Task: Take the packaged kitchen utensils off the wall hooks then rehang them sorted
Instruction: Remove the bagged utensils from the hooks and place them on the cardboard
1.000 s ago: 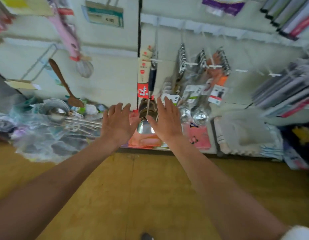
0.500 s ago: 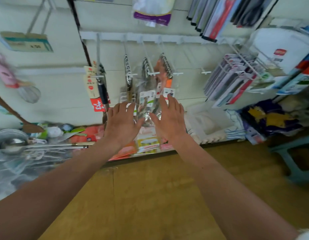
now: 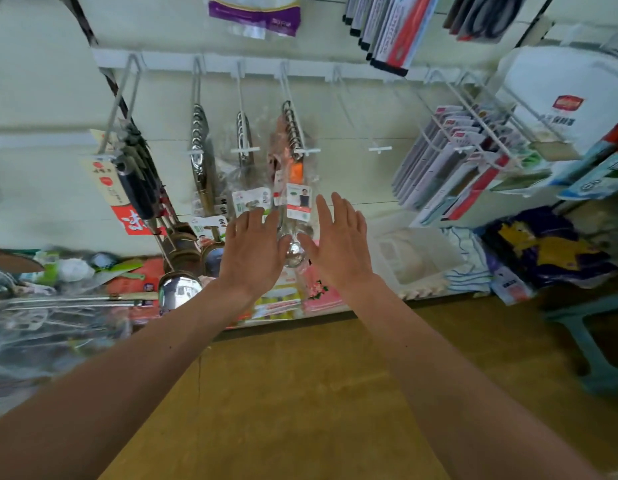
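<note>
Both hands, left (image 3: 253, 249) and right (image 3: 338, 245), are spread open and empty. The packaged ladles (image 3: 293, 199) hang lengthwise from a wall hook (image 3: 293, 109), just beyond and between them, about equally near.

Two open hands, left hand (image 3: 253, 252) and right hand (image 3: 338, 245), reach toward packaged ladles (image 3: 293, 202) hanging on wall hooks (image 3: 290, 84)

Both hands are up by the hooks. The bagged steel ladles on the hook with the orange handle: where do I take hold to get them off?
Probably grip the clear-bagged steel ladles around the handles just below the white wire hook, near the orange handle, right hand from the right, left hand steadying the round bowls. The loops sit threaded along the hook, so slide toward its capped front tip.
</note>
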`<action>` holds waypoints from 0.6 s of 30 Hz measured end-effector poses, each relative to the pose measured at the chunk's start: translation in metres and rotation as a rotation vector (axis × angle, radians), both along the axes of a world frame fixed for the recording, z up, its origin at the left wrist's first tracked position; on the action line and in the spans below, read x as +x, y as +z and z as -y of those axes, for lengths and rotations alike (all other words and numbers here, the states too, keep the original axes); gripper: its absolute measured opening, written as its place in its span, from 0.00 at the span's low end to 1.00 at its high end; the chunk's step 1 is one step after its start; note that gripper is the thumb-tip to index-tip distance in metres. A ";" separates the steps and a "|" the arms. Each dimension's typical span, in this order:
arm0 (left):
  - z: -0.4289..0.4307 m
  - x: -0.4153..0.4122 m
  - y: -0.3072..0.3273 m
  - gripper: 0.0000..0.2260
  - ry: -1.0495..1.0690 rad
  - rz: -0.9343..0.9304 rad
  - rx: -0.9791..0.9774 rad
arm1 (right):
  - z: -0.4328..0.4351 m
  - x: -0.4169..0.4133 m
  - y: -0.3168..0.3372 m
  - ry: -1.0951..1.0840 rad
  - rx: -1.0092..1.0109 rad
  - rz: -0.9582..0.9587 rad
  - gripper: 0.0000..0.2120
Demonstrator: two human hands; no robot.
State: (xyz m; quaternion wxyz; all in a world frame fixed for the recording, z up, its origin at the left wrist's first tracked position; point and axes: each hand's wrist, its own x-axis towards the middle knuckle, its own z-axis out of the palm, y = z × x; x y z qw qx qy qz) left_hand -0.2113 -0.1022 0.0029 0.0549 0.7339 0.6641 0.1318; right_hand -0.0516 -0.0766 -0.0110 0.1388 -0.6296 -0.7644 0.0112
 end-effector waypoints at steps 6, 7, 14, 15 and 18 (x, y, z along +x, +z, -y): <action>-0.030 0.005 -0.010 0.22 0.023 0.030 -0.046 | -0.033 -0.006 -0.004 0.030 0.056 -0.035 0.32; -0.036 0.005 -0.011 0.22 0.023 0.034 -0.055 | -0.037 -0.010 -0.003 0.019 0.079 -0.059 0.31; -0.057 0.012 -0.017 0.22 0.031 0.100 -0.120 | -0.052 -0.035 0.013 -0.057 0.224 -0.313 0.31; -0.058 0.014 -0.019 0.22 0.034 0.114 -0.122 | -0.054 -0.036 0.015 -0.060 0.218 -0.322 0.31; -0.062 0.020 -0.024 0.19 0.057 0.143 -0.128 | -0.060 -0.039 0.018 -0.049 0.227 -0.312 0.28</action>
